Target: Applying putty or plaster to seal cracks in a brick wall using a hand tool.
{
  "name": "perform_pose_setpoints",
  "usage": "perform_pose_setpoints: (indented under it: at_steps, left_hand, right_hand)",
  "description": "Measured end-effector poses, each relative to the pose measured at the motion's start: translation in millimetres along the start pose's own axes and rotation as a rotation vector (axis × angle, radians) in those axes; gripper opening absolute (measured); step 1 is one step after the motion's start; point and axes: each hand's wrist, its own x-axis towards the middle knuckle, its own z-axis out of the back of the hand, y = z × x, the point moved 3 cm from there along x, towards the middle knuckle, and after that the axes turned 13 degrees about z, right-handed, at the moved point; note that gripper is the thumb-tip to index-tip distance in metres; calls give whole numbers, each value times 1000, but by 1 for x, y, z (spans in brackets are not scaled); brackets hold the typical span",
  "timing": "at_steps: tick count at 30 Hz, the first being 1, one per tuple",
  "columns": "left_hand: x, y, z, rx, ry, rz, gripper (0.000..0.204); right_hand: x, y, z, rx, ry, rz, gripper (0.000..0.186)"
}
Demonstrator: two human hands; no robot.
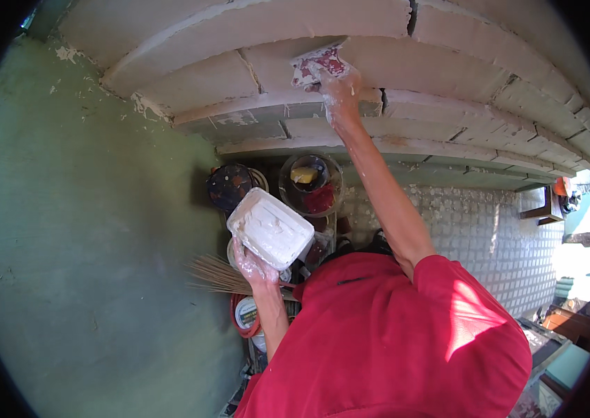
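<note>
My right hand [339, 92] reaches up to the block wall [448, 68], its fingers closed round a red putty knife [321, 65] smeared with white paste. The tool's edge lies against the wall surface, close to a joint between blocks. Lower down, my left hand [254, 265] grips a white plastic tub [270, 228] by its side and underside. White putty coats the inside of the tub. Both hands carry white smears. Part of the left fingers is hidden beneath the tub.
A green wall [100, 237] rises on the left. Below stand a dark speckled bucket [231, 187], a round basin [338, 182] holding a yellow sponge [303, 175], and a bundle of thin sticks [220, 276]. Patterned floor tiles [462, 230] stretch right towards a wooden stool [544, 209].
</note>
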Motion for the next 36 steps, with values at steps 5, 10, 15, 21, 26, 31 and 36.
perform_pose_setpoints:
  at_steps: [5, 10, 15, 21, 26, 31, 36]
  left_hand:
    - [-6, 0, 11, 21, -24, -4, 54]
    - [1, 7, 3, 3, -13, 26, 55]
    - [4, 12, -15, 45, -18, 12, 53]
    - [1, 13, -16, 42, 19, 36, 52]
    - [4, 15, -19, 39, 16, 55, 52]
    - [1, 14, -21, 18, 32, 82, 51]
    - [10, 16, -25, 68, 45, 47, 49]
  right_hand:
    - [-46, 1, 20, -146, -35, -163, 7]
    - [-26, -31, 50, -49, -340, -219, 9]
    - [-12, -10, 7, 28, -17, 33, 14]
    - [-41, 2, 17, -94, -59, -42, 10]
    - [-28, -32, 53, -60, -315, -226, 7]
    - [-6, -12, 21, 72, -225, -196, 9]
    - [-9, 19, 34, -4, 112, -175, 12]
